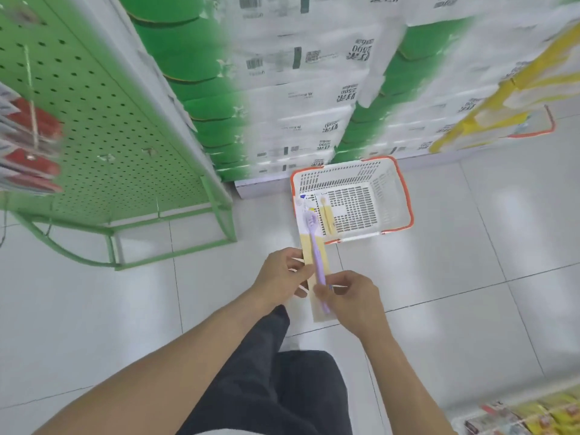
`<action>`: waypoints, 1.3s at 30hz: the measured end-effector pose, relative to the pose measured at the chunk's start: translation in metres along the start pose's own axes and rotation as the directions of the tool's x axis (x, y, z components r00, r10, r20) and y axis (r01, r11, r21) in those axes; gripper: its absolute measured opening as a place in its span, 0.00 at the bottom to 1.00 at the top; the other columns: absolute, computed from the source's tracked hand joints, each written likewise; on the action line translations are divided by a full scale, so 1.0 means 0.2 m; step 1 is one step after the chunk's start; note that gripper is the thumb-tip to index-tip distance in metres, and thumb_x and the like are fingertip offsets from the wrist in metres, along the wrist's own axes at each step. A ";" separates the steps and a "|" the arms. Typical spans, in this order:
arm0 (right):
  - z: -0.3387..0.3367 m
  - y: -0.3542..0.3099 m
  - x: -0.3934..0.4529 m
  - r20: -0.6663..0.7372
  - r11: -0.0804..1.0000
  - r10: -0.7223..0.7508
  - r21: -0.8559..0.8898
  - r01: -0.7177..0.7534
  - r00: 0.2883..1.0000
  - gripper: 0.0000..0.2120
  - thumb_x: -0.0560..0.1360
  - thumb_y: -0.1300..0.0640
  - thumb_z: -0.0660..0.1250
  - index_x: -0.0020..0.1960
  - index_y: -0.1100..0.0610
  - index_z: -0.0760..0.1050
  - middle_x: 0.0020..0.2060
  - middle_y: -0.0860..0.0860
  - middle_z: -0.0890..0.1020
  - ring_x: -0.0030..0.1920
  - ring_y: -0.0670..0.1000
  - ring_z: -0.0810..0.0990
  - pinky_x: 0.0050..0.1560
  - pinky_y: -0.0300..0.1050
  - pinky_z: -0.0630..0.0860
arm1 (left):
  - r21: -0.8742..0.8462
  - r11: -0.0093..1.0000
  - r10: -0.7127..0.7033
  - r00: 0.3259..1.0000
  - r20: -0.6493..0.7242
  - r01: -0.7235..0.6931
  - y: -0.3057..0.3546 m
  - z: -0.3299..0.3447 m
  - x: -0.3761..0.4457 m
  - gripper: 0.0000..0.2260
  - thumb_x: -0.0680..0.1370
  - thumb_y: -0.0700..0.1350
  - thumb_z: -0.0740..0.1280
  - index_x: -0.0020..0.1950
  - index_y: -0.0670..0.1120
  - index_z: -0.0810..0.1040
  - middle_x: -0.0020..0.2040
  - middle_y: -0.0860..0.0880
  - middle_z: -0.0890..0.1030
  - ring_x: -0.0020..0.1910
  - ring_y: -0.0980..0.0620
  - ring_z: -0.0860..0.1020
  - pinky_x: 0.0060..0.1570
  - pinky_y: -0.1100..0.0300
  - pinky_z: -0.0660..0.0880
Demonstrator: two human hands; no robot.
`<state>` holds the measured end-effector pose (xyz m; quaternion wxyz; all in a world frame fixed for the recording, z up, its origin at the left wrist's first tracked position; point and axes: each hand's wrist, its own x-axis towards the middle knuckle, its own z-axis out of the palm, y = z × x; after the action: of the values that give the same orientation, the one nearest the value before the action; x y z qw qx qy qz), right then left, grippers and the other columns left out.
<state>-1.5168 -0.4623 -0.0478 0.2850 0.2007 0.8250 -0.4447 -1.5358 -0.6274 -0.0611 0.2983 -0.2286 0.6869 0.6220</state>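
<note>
While pinched by left hand and right hand, the toothbrush pack is best lowered flat into the shopping basket

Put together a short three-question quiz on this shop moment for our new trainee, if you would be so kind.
1. True or false: the left hand and the right hand both hold the purple toothbrush pack.
2. Where does the white basket stand? A on the floor; B on a counter; C on a trolley.
3. In a few words: what already lies inside the basket?

Key
1. True.
2. A.
3. A yellow toothbrush pack, along the basket's left side.
</note>
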 end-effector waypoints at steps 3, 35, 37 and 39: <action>-0.20 0.02 0.35 0.063 0.995 0.073 -0.071 -0.068 0.995 0.06 0.71 0.52 0.76 0.46 0.51 0.83 0.43 0.45 0.85 0.45 0.47 0.83 0.44 0.42 0.79 | -0.021 0.999 -0.040 0.999 -0.028 0.040 0.10 0.18 0.26 0.08 0.79 0.40 0.71 0.58 0.45 0.80 0.43 0.46 0.83 0.34 0.50 0.82 0.43 0.49 0.84; 0.35 1.60 3.58 0.061 0.779 0.154 -0.621 -0.083 0.986 0.17 0.77 0.57 0.68 0.63 0.61 0.71 0.61 0.57 0.70 0.57 0.58 0.75 0.53 0.51 0.77 | -0.152 0.915 -0.399 0.892 -0.213 0.373 -1.08 0.84 2.76 0.06 0.82 0.45 0.64 0.52 0.47 0.80 0.44 0.49 0.85 0.37 0.52 0.83 0.45 0.56 0.81; 0.32 1.58 3.55 0.088 0.771 0.210 -0.627 -0.109 0.974 0.18 0.77 0.60 0.66 0.66 0.62 0.70 0.64 0.58 0.72 0.59 0.59 0.76 0.48 0.49 0.74 | -0.141 0.909 -0.415 0.884 -0.215 0.392 -1.08 0.84 2.75 0.06 0.82 0.44 0.64 0.53 0.46 0.80 0.45 0.48 0.85 0.38 0.51 0.83 0.45 0.57 0.81; 0.27 1.53 3.46 0.143 0.781 0.226 -0.618 -0.091 0.964 0.14 0.77 0.61 0.65 0.62 0.62 0.74 0.58 0.56 0.79 0.53 0.58 0.80 0.43 0.46 0.73 | -0.137 0.896 -0.443 0.870 -0.217 0.422 -1.06 0.84 2.71 0.06 0.82 0.44 0.64 0.52 0.46 0.80 0.45 0.47 0.85 0.38 0.50 0.83 0.47 0.55 0.82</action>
<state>-1.8467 -0.2935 -0.7104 0.4558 0.1199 0.8691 -0.1500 -1.7575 -0.4548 -0.5973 0.3337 -0.4634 0.6222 0.5355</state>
